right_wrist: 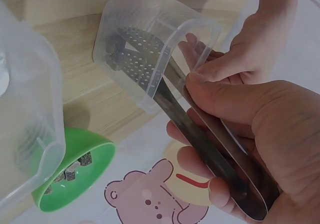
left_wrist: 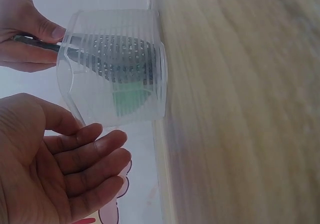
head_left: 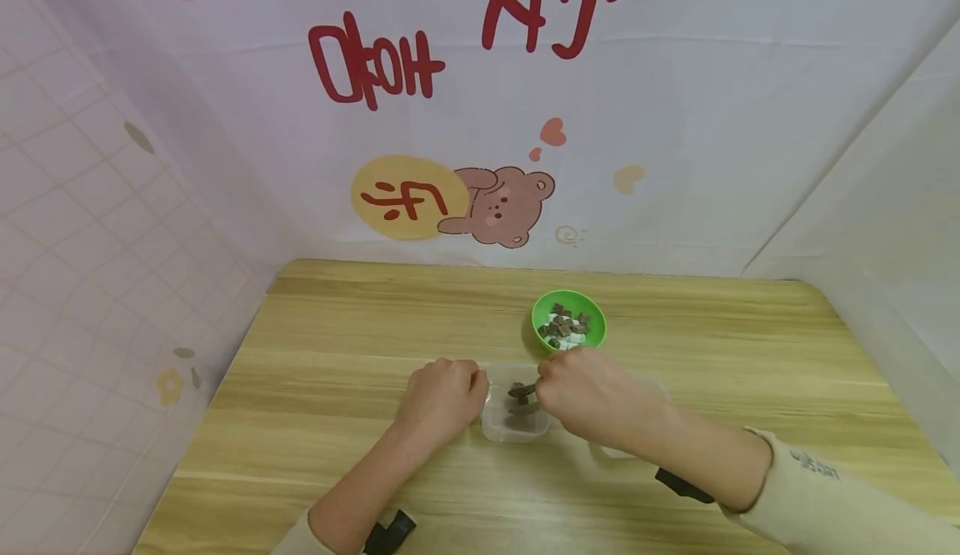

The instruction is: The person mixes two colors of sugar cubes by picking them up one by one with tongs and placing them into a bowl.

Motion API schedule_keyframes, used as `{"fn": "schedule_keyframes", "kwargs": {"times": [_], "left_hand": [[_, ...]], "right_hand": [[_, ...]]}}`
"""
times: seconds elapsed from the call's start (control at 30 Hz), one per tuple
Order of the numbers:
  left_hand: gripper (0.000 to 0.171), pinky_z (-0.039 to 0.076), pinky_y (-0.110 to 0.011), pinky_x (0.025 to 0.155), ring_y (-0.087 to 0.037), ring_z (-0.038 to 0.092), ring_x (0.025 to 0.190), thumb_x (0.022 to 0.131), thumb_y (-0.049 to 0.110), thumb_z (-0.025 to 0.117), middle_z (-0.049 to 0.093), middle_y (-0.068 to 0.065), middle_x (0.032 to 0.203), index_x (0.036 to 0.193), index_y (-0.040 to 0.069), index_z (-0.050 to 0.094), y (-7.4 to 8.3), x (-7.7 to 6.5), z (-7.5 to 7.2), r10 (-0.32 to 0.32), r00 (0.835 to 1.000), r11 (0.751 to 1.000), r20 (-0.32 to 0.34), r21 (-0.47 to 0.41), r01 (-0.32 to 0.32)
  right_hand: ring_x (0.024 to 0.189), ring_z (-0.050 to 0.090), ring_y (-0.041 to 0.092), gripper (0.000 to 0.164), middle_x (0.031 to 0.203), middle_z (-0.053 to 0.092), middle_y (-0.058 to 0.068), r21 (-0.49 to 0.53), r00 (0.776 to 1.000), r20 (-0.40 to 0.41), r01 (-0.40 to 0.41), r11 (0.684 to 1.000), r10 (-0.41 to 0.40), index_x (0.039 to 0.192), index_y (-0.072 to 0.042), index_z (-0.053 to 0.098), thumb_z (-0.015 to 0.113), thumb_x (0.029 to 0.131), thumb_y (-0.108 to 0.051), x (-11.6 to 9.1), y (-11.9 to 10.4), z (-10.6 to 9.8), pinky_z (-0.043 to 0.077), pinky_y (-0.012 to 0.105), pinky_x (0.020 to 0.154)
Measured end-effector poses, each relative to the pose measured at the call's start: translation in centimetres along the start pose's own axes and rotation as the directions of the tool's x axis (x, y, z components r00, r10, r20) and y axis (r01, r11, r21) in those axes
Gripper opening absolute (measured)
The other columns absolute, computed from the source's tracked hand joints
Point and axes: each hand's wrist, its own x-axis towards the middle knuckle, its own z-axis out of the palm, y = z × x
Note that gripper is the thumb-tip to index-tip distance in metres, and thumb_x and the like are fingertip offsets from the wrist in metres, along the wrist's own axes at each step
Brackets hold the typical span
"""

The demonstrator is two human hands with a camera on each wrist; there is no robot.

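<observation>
My right hand [head_left: 581, 392] grips metal tongs [right_wrist: 187, 129] with perforated heads. Their heads reach down inside a clear plastic container [head_left: 498, 432], where a dark brown piece [right_wrist: 115, 46] lies at the tips. At the container's left rim, my left hand [head_left: 444, 394] pinches the edge between thumb and forefinger; its other fingers are loosely bent, as the left wrist view [left_wrist: 60, 159] shows from the palm side. Just beyond stands a green bowl [head_left: 538, 323] holding brown and white cubes.
A second clear container [right_wrist: 50, 99] stands to the right, partly hidden under my right forearm in the head view, with something white [right_wrist: 3, 74] in it. The wood-grain table [head_left: 375, 305] ends at a printed white cloth backdrop [head_left: 675, 122].
</observation>
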Motion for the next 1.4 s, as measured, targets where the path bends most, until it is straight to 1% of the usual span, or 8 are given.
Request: {"fn": "schedule_keyframes", "kwargs": {"times": [0.23,0.47,0.6,0.73,0.87,1.1,1.27,1.4], "left_hand": [[0.049,0.028,-0.027,0.042,-0.005,0.027,0.044,0.100,0.016,0.058,0.030,0.013,0.048,0.055,0.021,0.040,0.0,0.0,0.0,-0.009,1.000,1.000,0.006,0.001,0.009],[0.048,0.029,-0.028,0.042,-0.005,0.028,0.044,0.100,0.017,0.058,0.031,0.012,0.048,0.055,0.021,0.040,0.0,-0.1,0.1,-0.007,1.000,1.000,0.002,-0.001,0.007],[0.048,0.029,-0.028,0.043,-0.005,0.029,0.044,0.100,0.017,0.058,0.032,0.012,0.048,0.055,0.021,0.041,0.0,-0.1,0.1,-0.006,1.000,1.000,0.001,0.001,0.006],[0.047,0.030,-0.028,0.043,-0.005,0.032,0.044,0.100,0.017,0.059,0.035,0.011,0.048,0.056,0.021,0.044,0.0,0.0,0.1,-0.004,1.000,1.000,-0.002,0.006,0.004],[0.046,0.031,-0.028,0.042,-0.005,0.032,0.043,0.100,0.017,0.058,0.036,0.011,0.048,0.056,0.020,0.045,0.0,0.0,0.0,-0.009,1.000,1.000,0.003,0.000,0.009],[0.047,0.030,-0.027,0.042,-0.005,0.032,0.043,0.101,0.016,0.057,0.037,0.011,0.047,0.056,0.020,0.045,0.0,0.0,0.0,-0.012,1.000,1.000,0.017,-0.007,0.013],[0.047,0.029,-0.027,0.043,-0.004,0.031,0.043,0.101,0.017,0.058,0.035,0.011,0.047,0.056,0.020,0.044,0.0,0.0,0.0,-0.011,1.000,1.000,0.019,-0.008,0.011],[0.048,0.029,-0.026,0.043,-0.004,0.030,0.043,0.101,0.016,0.057,0.033,0.012,0.048,0.056,0.020,0.043,0.1,-0.1,-0.1,-0.012,1.000,1.000,0.020,-0.014,0.012]], "right_hand": [[0.052,0.038,0.008,0.029,0.059,0.050,-0.005,0.047,1.000,-0.001,-0.018,0.999,0.018,0.060,-0.018,0.059,0.076,0.067,0.004,0.0,0.2,0.2,0.032,0.022,0.044],[0.054,0.049,0.010,0.024,0.064,0.054,-0.006,0.101,0.999,-0.029,-0.028,0.995,0.031,0.066,-0.016,0.065,0.086,0.075,-0.007,-0.6,0.7,0.5,0.042,0.024,0.049],[0.058,0.057,0.011,0.026,0.068,0.060,-0.007,0.182,0.994,-0.084,-0.059,0.982,0.075,0.070,-0.015,0.067,0.091,0.077,-0.023,-1.1,1.3,0.2,0.047,0.025,0.052],[0.062,0.061,0.011,0.023,0.072,0.064,-0.006,0.284,0.975,-0.168,-0.091,0.955,0.143,0.075,-0.014,0.071,0.092,0.076,-0.020,-1.9,1.9,-0.2,0.050,0.026,0.055],[0.066,0.066,0.010,0.021,0.080,0.070,-0.005,0.398,0.930,-0.278,-0.116,0.910,0.240,0.084,-0.011,0.077,0.094,0.072,-0.013,-2.9,2.9,-0.2,0.053,0.026,0.057],[0.073,0.075,0.017,0.029,0.090,0.078,0.004,0.502,0.813,-0.423,-0.157,0.850,0.400,0.093,-0.006,0.082,0.094,0.067,-0.004,-5.0,5.2,1.6,0.056,0.031,0.057],[0.069,0.074,0.020,0.018,0.092,0.079,0.007,0.522,0.749,-0.441,-0.234,0.821,0.494,0.097,-0.005,0.082,0.085,0.088,-0.021,-6.6,6.6,3.4,0.054,0.034,0.054],[0.064,0.073,0.021,0.041,0.093,0.079,0.010,0.510,0.719,-0.427,-0.309,0.802,0.549,0.098,-0.004,0.082,0.069,0.101,-0.042,-7.4,7.2,4.6,0.053,0.037,0.052]]}}
